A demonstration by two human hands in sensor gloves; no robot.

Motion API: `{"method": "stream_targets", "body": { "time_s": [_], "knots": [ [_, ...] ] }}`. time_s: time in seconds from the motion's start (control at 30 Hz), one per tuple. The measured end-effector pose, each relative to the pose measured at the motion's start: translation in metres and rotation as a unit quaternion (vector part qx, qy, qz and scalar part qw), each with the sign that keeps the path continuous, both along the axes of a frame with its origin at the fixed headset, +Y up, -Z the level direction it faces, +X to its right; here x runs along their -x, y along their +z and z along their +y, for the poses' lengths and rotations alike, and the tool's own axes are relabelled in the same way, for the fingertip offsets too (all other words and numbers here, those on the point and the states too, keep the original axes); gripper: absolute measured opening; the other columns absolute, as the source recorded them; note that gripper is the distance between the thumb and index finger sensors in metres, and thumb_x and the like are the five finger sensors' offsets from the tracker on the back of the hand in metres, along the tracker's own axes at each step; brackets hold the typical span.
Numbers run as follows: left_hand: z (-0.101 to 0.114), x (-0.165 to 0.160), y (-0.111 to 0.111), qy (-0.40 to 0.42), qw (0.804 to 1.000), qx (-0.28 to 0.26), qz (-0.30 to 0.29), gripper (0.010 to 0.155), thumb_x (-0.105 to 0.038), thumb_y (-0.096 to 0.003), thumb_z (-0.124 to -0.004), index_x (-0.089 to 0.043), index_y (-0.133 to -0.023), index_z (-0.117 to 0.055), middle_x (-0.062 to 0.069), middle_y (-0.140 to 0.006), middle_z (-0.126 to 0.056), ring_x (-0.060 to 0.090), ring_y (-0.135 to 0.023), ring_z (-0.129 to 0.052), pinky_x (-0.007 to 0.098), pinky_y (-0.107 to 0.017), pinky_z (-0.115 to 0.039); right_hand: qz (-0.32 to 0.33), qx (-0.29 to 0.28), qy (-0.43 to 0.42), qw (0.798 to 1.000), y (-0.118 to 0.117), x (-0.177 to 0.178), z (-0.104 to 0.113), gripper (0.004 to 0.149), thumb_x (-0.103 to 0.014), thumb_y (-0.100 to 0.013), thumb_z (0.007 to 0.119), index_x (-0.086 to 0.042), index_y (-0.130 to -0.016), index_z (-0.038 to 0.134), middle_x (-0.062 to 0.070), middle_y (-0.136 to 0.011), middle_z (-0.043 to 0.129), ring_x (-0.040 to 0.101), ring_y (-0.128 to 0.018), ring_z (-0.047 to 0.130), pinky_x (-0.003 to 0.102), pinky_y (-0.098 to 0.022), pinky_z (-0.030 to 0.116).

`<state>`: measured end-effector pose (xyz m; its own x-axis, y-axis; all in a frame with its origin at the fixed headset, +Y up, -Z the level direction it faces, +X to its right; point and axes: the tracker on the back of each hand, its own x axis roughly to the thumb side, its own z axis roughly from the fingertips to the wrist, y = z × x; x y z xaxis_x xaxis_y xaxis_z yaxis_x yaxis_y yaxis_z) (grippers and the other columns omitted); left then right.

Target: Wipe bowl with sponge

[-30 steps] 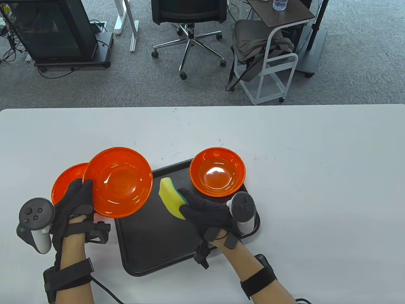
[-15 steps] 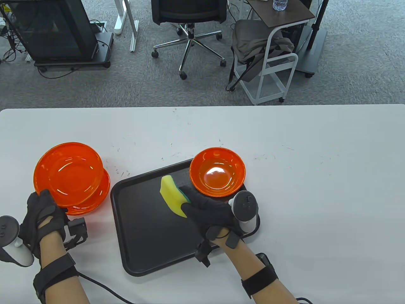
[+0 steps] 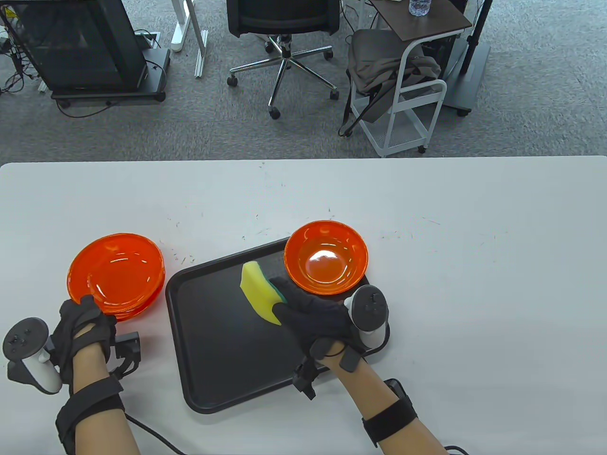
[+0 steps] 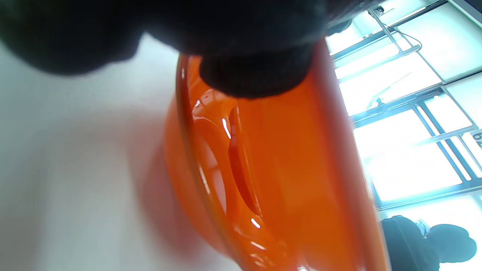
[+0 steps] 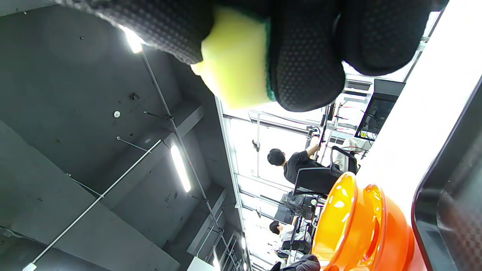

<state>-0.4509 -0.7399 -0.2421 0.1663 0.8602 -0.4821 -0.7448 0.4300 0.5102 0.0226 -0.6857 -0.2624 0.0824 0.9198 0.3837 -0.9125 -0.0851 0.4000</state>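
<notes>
Here the right hand [image 3: 317, 316] grips the sponge [image 3: 260, 292] over the tray [image 3: 223, 350]; the unwiped bowl [image 3: 326, 257] sits just far-right of it, while the left hand [image 3: 80, 322] pinches the stacked bowls' [image 3: 116, 275] near rim.

This is an office or lab workspace. Grey carpet [image 3: 142, 132] covers the floor beyond the white table [image 3: 474, 284], where a black swivel chair [image 3: 283, 28] on castors stands beside a white rolling cart [image 3: 408, 95] and a dark equipment cabinet [image 3: 80, 47] trailing cables. The right wrist view shows an exposed ceiling with strip lights [image 5: 180, 167] and seated people [image 5: 292, 163] at workstations.
</notes>
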Motion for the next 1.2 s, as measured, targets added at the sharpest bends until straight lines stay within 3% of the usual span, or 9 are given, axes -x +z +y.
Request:
{"method": "stream_targets", "body": {
  "time_s": [0.6,0.87,1.2],
  "knots": [
    [-0.012,-0.003,0.001,0.004,0.999,0.054,0.002,0.069,-0.043,-0.0533,-0.073,-0.009,-0.105,-0.042,0.003,-0.047,-0.096,0.009,-0.014,-0.097,0.033,-0.016,-0.091,-0.006,-0.006,-0.018,1.0,-0.001,-0.008,0.003,0.051,-0.029,-0.056,0.075,-0.003,-0.095,0.056,0.028,-0.089,0.081,0.039,-0.064,0.094,0.056,-0.044,0.077],
    [-0.006,-0.005,0.002,0.012,0.996,0.079,-0.026,0.075,-0.043,-0.0521,-0.076,-0.006,-0.104,-0.036,0.007,-0.053,-0.095,0.014,-0.019,-0.098,0.037,-0.019,-0.09,-0.007,-0.002,-0.012,1.0,-0.002,-0.008,-0.001,0.051,-0.029,-0.056,0.075,-0.003,-0.095,0.056,0.028,-0.089,0.081,0.039,-0.064,0.094,0.056,-0.044,0.077],
    [0.024,-0.026,-0.001,-0.034,0.996,0.044,-0.064,0.081,-0.046,-0.0507,-0.08,-0.006,-0.103,-0.032,0.006,-0.052,-0.094,0.013,-0.016,-0.096,0.037,-0.017,-0.09,-0.012,-0.007,-0.027,1.0,-0.002,-0.016,0.006,0.051,-0.029,-0.056,0.075,-0.003,-0.095,0.056,0.028,-0.089,0.081,0.039,-0.064,0.094,0.056,-0.044,0.077]
  ]
}}
